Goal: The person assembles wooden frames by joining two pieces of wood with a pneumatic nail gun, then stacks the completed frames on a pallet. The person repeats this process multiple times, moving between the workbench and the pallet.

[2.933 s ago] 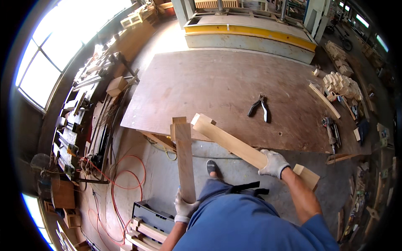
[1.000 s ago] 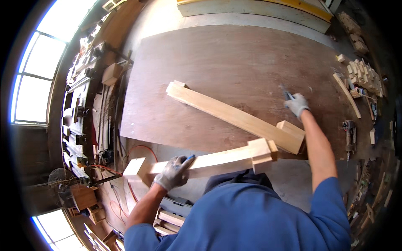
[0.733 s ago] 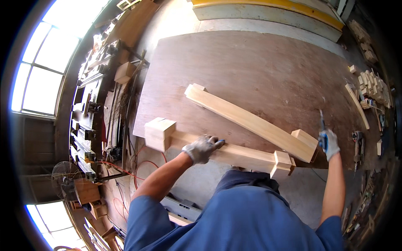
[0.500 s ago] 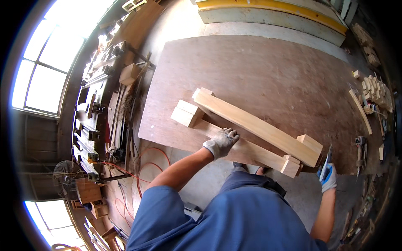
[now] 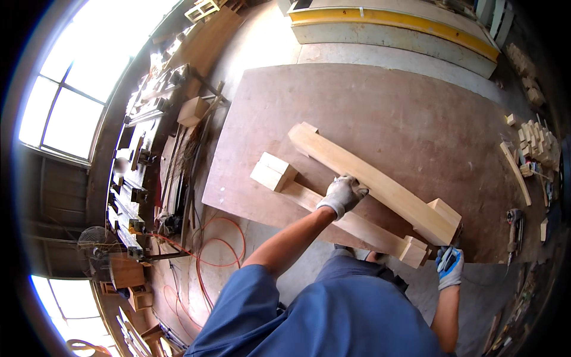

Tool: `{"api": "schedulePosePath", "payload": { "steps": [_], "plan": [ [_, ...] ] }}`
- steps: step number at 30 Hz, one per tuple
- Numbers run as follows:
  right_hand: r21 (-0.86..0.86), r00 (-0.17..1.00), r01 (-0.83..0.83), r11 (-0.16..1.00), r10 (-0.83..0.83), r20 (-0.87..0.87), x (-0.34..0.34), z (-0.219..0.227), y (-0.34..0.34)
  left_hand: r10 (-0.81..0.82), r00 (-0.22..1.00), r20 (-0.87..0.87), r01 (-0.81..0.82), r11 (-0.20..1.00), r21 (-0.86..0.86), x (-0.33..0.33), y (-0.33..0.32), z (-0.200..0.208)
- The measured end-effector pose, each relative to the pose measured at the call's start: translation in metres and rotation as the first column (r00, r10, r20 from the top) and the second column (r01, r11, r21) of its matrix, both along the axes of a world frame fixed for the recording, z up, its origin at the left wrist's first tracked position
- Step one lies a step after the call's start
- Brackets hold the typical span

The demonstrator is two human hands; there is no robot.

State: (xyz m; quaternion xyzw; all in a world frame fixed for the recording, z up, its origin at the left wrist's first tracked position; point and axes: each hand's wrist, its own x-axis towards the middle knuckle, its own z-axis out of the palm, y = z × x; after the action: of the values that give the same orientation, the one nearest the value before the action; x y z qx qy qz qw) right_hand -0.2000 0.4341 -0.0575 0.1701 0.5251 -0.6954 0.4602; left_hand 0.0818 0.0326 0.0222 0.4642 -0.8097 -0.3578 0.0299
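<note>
Near front edge of brown board (image 5: 380, 113): two long wooden beams (image 5: 375, 184) side by side. Left hand (image 5: 345, 193) pressing on them, not clenched. Right hand (image 5: 449, 268) gripping blue tool. Better to keep ends flush, pressure steady.

On my feed a brown board desk (image 5: 386, 107) carries two long pale timber beams (image 5: 369, 181) lying side by side near its six o'clock edge, with small wood offcuts (image 5: 535, 140) piled at three o'clock.
</note>
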Motion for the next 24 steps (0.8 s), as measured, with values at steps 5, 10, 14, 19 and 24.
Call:
{"api": "schedulePosePath", "payload": {
  "steps": [5, 10, 14, 19, 24],
  "plan": [
    [-0.136, 0.999, 0.026, 0.990, -0.031, -0.033, -0.029, 0.015, -0.058, -0.156, 0.977, -0.147, 0.150, 0.987, -0.057, -0.045, -0.029, -0.015],
    [-0.026, 0.998, -0.013, 1.000, 0.011, -0.066, -0.038, 0.031, -0.054, -0.518, 0.849, -0.110, 0.501, 0.853, -0.149, -0.018, 0.015, 0.000],
    [0.211, 0.998, -0.042, 0.977, 0.051, -0.037, -0.020, -0.005, 0.021, -0.648, 0.707, 0.284, 0.703, 0.690, -0.175, 0.042, 0.035, -0.009],
    [0.362, 0.986, -0.097, 0.927, 0.138, -0.088, 0.013, -0.003, 0.044, -0.664, 0.605, 0.439, 0.775, 0.618, -0.134, 0.054, 0.017, -0.037],
    [0.276, 0.981, -0.151, 0.949, 0.179, -0.079, 0.016, -0.008, 0.053, -0.678, 0.542, 0.497, 0.817, 0.564, -0.123, 0.039, -0.001, -0.032]
  ]
}}
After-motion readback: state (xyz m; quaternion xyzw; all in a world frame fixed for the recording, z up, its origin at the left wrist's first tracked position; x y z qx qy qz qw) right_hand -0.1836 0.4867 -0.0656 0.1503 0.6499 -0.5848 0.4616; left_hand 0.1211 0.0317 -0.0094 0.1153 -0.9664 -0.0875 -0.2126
